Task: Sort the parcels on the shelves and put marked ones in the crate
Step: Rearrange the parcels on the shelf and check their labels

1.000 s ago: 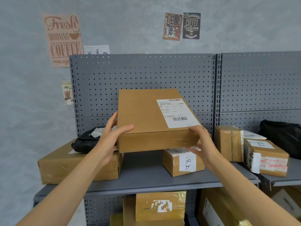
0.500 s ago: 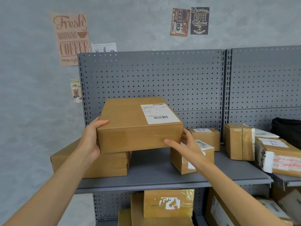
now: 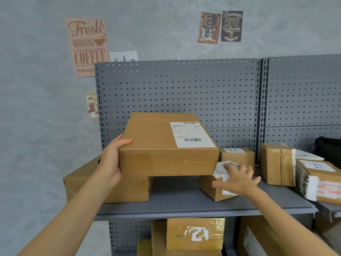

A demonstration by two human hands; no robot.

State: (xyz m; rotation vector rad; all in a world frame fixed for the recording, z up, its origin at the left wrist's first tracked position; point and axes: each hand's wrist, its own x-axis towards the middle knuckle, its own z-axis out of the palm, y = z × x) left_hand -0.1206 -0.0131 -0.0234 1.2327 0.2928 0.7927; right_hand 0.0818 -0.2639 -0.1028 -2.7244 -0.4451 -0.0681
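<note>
A large flat cardboard parcel (image 3: 166,145) with a white barcode label lies across two lower boxes on the grey shelf (image 3: 184,207). My left hand (image 3: 112,159) grips its left front corner, thumb on top. The parcel's left end rests on a big brown box (image 3: 127,189). Its right end sits over a small labelled box (image 3: 212,187). My right hand (image 3: 238,179) is off the parcel, fingers spread over that small box's white label. No crate is in view.
Behind the small box stands another small marked box (image 3: 238,157). To the right are a taped upright box (image 3: 276,163), a marked box (image 3: 319,183) with white wrapping and a black bag (image 3: 328,148). More parcels (image 3: 195,234) fill the lower shelf. A perforated back panel (image 3: 175,93) closes the rear.
The large parcel came down from tilted in the air to lying on the left box and the small box. My right hand left its right edge and moved onto the small box.
</note>
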